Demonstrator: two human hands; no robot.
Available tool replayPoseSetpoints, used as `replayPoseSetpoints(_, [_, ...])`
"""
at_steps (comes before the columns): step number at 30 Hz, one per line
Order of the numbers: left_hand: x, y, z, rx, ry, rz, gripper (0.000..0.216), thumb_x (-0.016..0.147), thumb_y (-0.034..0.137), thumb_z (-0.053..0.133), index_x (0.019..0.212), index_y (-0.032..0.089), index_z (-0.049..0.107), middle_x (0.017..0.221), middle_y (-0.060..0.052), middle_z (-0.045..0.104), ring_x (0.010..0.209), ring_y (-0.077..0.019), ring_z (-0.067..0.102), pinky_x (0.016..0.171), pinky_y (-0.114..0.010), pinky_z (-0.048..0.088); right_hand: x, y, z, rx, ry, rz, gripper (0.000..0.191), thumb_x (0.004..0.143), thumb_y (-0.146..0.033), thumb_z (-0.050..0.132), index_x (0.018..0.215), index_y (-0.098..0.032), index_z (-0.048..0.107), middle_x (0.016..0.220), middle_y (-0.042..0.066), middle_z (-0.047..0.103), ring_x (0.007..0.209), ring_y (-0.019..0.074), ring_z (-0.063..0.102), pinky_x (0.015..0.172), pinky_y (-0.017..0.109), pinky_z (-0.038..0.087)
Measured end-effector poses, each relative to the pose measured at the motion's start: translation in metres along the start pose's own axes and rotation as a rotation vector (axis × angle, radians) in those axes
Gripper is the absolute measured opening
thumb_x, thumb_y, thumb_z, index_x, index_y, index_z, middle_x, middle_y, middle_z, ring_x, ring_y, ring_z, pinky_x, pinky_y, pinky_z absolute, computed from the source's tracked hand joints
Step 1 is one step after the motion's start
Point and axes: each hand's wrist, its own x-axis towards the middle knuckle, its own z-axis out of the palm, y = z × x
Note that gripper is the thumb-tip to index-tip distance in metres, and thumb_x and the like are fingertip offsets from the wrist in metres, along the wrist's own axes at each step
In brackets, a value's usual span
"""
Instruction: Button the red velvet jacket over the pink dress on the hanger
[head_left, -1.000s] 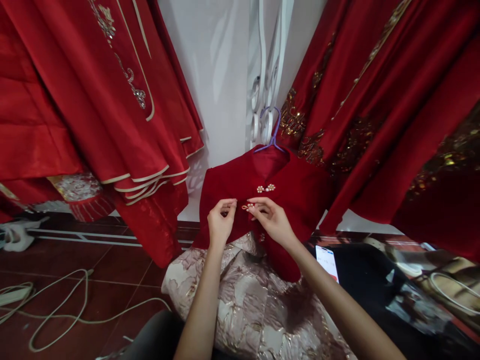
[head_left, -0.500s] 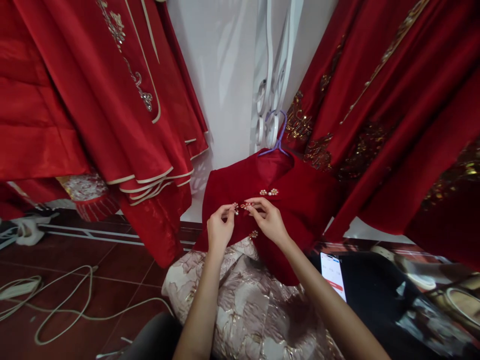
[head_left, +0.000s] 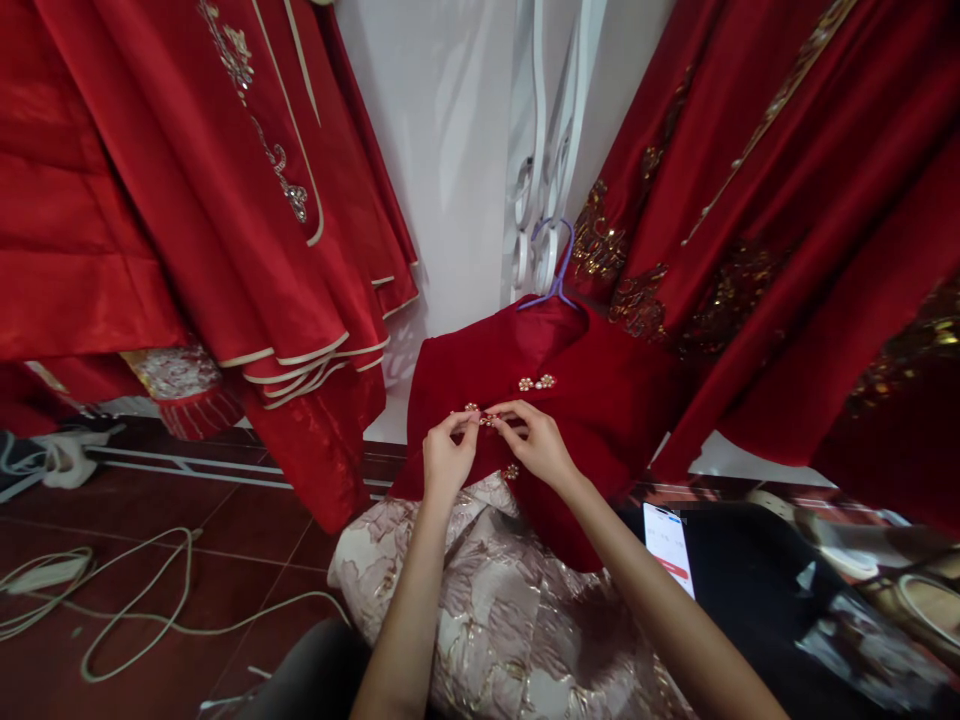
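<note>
A dark red velvet garment [head_left: 465,365] hangs on a purple hanger [head_left: 562,270], its lower part lying over patterned pinkish-beige brocade cloth [head_left: 510,600]. At its front opening, my left hand [head_left: 448,458] and my right hand [head_left: 541,448] pinch a small jewelled clasp [head_left: 487,421] from either side, fingertips almost touching. Whether the clasp's two halves are joined is hidden by the fingers. Above them, another jewelled clasp [head_left: 537,384] is fastened across the opening. Just below sits a flower-shaped ornament [head_left: 511,472] on the garment's edge.
Red gowns [head_left: 315,280] hang at left, and gold-embroidered red ones [head_left: 750,200] at right. A lit phone [head_left: 667,548] lies on a black surface [head_left: 742,590]. Pale cable [head_left: 176,600] loops over the tiled floor. White scrolled metalwork [head_left: 536,130] stands behind the hanger.
My left hand has moved slightly right, up to my right hand. The clasp pieces, held apart before, are now together between the fingertips.
</note>
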Motion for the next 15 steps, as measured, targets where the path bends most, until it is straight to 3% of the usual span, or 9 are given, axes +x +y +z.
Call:
replayPoseSetpoints(8, [-0.0048, 0.0005, 0.0024, 0.056, 0.001, 0.043, 0.021, 0.076, 0.023, 0.067, 0.096, 0.017, 0.071, 0.094, -0.007, 0.074, 0.086, -0.0185, 0.069, 0.086, -0.033, 0.053, 0.0017, 0.0020, 0.0022, -0.205, -0.043, -0.059, 0.023, 0.091, -0.027, 0.046, 0.106, -0.026, 0.064, 0.100, 0.005, 0.064, 0.086, 0.0178, 0.062, 0.077, 0.033, 0.053])
replayPoseSetpoints(15, [-0.0084, 0.0061, 0.0046, 0.152, 0.076, 0.025, 0.017, 0.077, 0.018, 0.063, 0.091, 0.020, 0.072, 0.088, -0.006, 0.074, 0.082, -0.0186, 0.069, 0.085, -0.036, 0.051, -0.0025, 0.0003, 0.0024, -0.176, -0.055, -0.074, 0.021, 0.091, -0.028, 0.048, 0.104, -0.026, 0.064, 0.099, 0.004, 0.064, 0.084, 0.0169, 0.062, 0.075, 0.031, 0.054])
